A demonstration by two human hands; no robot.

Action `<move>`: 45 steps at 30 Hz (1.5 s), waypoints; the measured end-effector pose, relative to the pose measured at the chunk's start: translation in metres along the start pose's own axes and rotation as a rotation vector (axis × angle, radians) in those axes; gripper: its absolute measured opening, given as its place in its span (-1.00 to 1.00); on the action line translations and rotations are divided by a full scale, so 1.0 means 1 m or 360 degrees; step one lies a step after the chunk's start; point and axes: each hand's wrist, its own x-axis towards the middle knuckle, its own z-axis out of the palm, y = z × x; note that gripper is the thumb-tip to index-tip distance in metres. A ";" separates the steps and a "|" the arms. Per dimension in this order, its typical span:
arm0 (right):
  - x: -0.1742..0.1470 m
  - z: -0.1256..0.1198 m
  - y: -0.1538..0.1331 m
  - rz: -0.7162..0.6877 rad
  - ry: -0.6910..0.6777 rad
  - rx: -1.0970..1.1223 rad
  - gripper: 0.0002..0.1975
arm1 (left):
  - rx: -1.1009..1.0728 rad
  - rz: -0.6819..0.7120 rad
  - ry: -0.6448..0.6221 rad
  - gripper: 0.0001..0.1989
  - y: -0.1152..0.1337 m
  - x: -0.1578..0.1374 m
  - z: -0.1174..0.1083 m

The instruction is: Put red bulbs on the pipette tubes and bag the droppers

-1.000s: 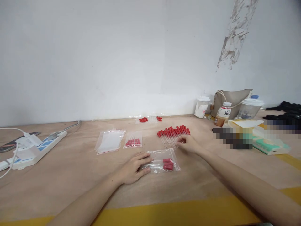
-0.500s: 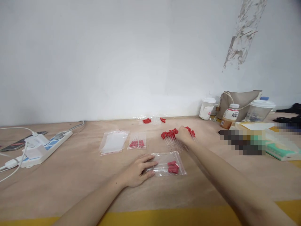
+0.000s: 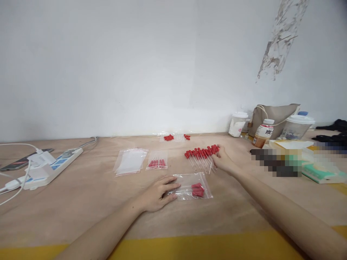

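My left hand (image 3: 159, 193) rests with its fingers spread on the left end of a clear zip bag (image 3: 187, 178). Inside that bag lie droppers with red bulbs (image 3: 197, 190). At the right end of a row of loose glass droppers (image 3: 199, 154), my right hand (image 3: 222, 159) has its fingers closed around the endmost ones; how many it grips is hidden. Red bulbs point toward the wall and thin glass stems point toward me. Beyond my left hand sits a small bag of droppers (image 3: 157, 160), beside a stack of flat zip bags (image 3: 130, 161).
Near the wall, more red bulbs (image 3: 168, 137) lie with clear plastic. A power strip (image 3: 54, 169) with cables and a phone (image 3: 25, 159) occupy the left. On the right stand a paper cup (image 3: 238, 124), a bottle (image 3: 263, 133), a grey bag (image 3: 276, 117) and a plastic tub (image 3: 298, 126).
My right hand has moved rightward to the end of the dropper row, and the droppers there now lie closer together in one row. My left hand stays on the bag.
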 end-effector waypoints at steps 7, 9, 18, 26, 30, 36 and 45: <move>-0.039 0.007 0.020 0.0091 0.0073 0.0712 -0.39 | 0.0009 -0.0044 -0.0003 -0.59 0.002 0.000 -0.001; -0.042 0.012 0.022 0.0093 0.0113 0.0766 -0.42 | 0.0010 -0.0041 -0.0001 -0.59 0.001 0.000 0.000; -0.062 0.020 0.009 0.0313 -0.0185 0.1072 -0.78 | 0.0060 -0.0050 0.0039 -0.49 0.003 0.001 -0.001; -0.061 -0.004 0.004 -0.0355 -0.0733 0.0033 -0.80 | 0.0084 -0.0038 0.0048 -0.49 0.004 0.001 -0.001; -0.061 0.001 0.005 -0.0647 -0.0633 -0.0128 -0.83 | 0.0096 -0.0046 0.0036 -0.50 0.005 0.001 -0.002; -0.058 0.020 0.013 -0.0549 -0.0496 -0.0151 -0.83 | 0.0110 -0.0065 0.0045 -0.49 0.005 0.002 -0.001; -0.049 0.013 0.014 -0.0415 -0.0570 -0.0080 -0.84 | 0.0093 -0.0054 0.0016 -0.53 0.004 0.001 -0.001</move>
